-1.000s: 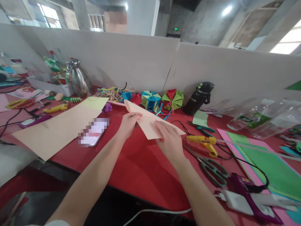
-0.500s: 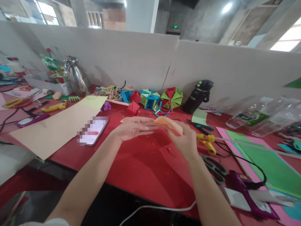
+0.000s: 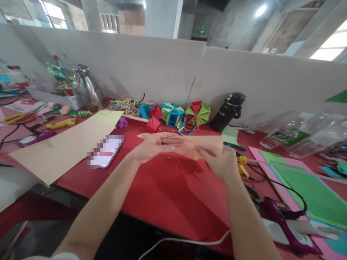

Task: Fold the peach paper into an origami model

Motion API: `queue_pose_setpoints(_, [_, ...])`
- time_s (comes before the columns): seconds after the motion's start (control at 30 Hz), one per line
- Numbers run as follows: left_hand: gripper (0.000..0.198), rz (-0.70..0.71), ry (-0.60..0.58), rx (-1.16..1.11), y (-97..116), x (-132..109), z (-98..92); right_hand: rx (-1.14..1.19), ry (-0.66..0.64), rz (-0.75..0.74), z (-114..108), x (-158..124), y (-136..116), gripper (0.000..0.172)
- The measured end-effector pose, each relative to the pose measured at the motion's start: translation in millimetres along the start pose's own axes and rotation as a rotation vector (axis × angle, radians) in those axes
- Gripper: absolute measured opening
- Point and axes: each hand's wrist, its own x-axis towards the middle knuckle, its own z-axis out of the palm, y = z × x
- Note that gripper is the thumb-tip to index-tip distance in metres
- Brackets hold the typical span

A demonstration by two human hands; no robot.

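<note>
While both hands meet over the red table (image 3: 162,195), the peach paper sheet (image 3: 202,144) hangs between them, lifted just clear of the surface and lying near flat. Its long axis runs left to right across the person's front, from a pointed corner at the left to a squared edge at the right. The left hand (image 3: 157,144) lies flat and open, fingers extended along the sheet's top face and pressing it. The right hand (image 3: 221,162) is curled, pinching the sheet's near right edge from beneath, thumb on top. Both hands touch the sheet; neither is nearer. A yellow glue gun (image 3: 242,167) lies just beside the right hand, green-handled scissors (image 3: 253,196) near its wrist, and a phone (image 3: 106,150) left of the left hand.
</note>
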Motion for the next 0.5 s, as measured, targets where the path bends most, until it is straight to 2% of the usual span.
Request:
queue_pose_setpoints(0.1, [0.03,0.107,0.168,0.2,-10,5,0.3,0.056,-0.058,0.045,-2,-1,-2,0.021])
queue_pose_setpoints(0.17, [0.022,0.187,0.272,0.423,-15,7,1.0,0.067,-0.089,0.05,-3,-1,-3,0.023])
queue_pose_setpoints(0.3, [0.027,0.413,0.512,1.015,-15,4,5.0,0.094,-0.09,0.013,-4,0,-7,0.023])
queue_pose_setpoints(0.37, [0.029,0.498,0.627,1.23,-10,1,8.0,0.124,-0.092,0.003,-5,1,-8,0.023])
queue_pose_setpoints(0.43, [0.028,0.509,0.638,1.357,-4,-1,10.1,0.132,-0.093,0.04,-6,2,-8,0.025])
queue_pose_setpoints(0.5, [0.028,0.45,0.54,1.407,0,-2,9.9,0.135,-0.104,0.107,-9,1,-6,0.029])
